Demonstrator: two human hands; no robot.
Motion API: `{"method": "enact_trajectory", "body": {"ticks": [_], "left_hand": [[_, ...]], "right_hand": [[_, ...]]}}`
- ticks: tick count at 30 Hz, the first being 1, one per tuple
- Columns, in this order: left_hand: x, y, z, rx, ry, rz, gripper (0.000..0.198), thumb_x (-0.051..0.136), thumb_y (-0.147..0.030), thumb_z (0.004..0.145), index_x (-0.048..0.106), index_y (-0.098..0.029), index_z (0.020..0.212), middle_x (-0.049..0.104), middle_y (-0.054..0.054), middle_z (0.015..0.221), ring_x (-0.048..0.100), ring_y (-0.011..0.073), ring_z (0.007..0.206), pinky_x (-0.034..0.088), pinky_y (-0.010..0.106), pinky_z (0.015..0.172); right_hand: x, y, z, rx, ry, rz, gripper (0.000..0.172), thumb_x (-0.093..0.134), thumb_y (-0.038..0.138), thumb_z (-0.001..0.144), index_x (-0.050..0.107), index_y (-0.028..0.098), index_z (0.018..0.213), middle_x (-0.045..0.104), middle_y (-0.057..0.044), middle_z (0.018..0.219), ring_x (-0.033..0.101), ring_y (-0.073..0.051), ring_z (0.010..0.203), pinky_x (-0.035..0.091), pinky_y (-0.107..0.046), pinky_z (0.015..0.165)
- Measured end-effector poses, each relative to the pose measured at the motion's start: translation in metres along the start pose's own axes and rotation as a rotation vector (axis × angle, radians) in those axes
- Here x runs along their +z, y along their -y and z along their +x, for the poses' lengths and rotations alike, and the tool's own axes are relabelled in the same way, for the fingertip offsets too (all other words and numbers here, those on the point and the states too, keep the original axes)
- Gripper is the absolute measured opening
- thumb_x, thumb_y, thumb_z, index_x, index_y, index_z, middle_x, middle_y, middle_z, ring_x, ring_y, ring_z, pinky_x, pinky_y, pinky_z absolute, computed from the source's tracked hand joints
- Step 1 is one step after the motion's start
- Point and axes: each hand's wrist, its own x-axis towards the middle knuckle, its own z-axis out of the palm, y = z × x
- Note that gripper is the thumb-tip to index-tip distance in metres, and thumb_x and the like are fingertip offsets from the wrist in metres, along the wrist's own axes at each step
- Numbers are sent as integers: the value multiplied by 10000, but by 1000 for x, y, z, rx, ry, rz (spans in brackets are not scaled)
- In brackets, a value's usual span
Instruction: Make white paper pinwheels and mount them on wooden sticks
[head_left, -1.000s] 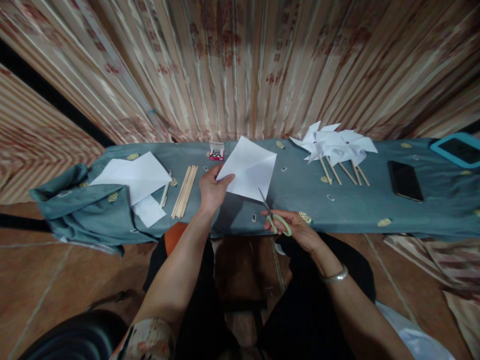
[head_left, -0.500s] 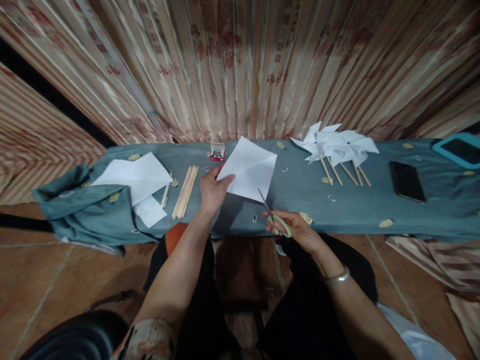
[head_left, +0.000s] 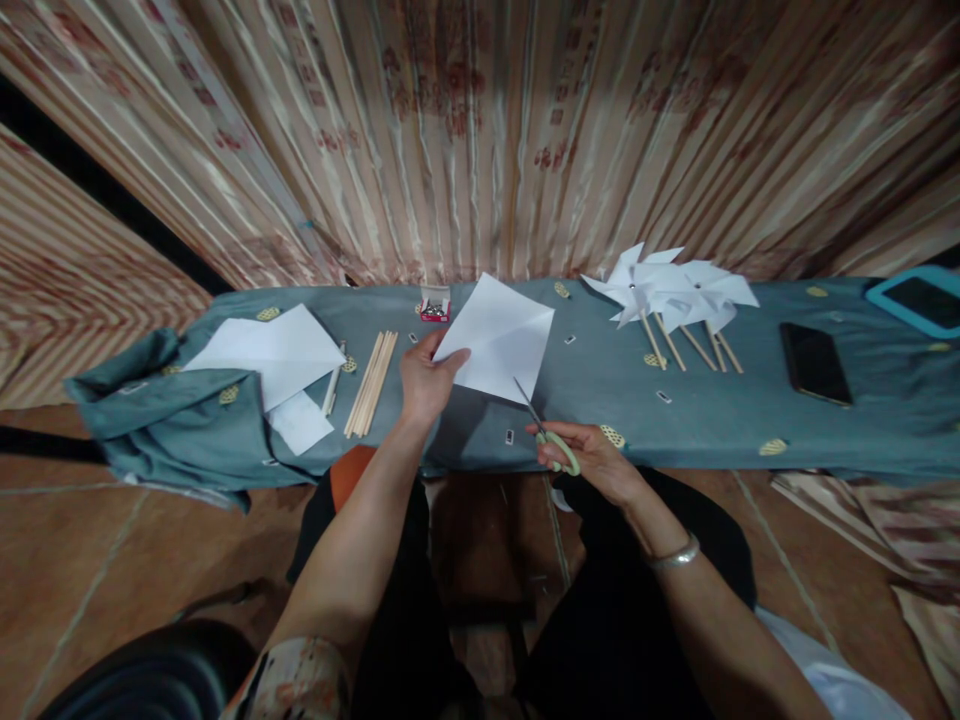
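Observation:
My left hand [head_left: 424, 378] pinches the left corner of a white square paper sheet [head_left: 501, 335], holding it up over the teal cloth-covered table [head_left: 675, 410]. My right hand [head_left: 592, 458] grips green-handled scissors [head_left: 547, 430], whose blades point up-left and touch the sheet's lower edge. Creases cross the sheet diagonally.
Wooden sticks [head_left: 370, 381] and more white sheets [head_left: 274, 350] lie to the left. A small red box of pins [head_left: 433, 303] sits behind the sheet. Finished paper pinwheels [head_left: 671, 295], a black phone [head_left: 815, 362] and a blue-cased tablet [head_left: 919, 297] lie to the right. Curtains hang behind.
The scissors have crept slightly up-left toward the sheet's lower edge. My left hand and the sheet have stayed in place.

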Motion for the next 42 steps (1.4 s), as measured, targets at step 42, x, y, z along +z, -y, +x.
{"method": "enact_trajectory", "body": {"ticks": [42], "left_hand": [[8,9,-7,-61,109,0,380,741,-270,620,730,-160,983,742,29,894,659,193,773,526,289,676]], "right_hand": [[0,-7,6,-1,-91,46,606,894,479,492,652,195,969,670,12,677,633,-126,585,495,-256,541]]}}
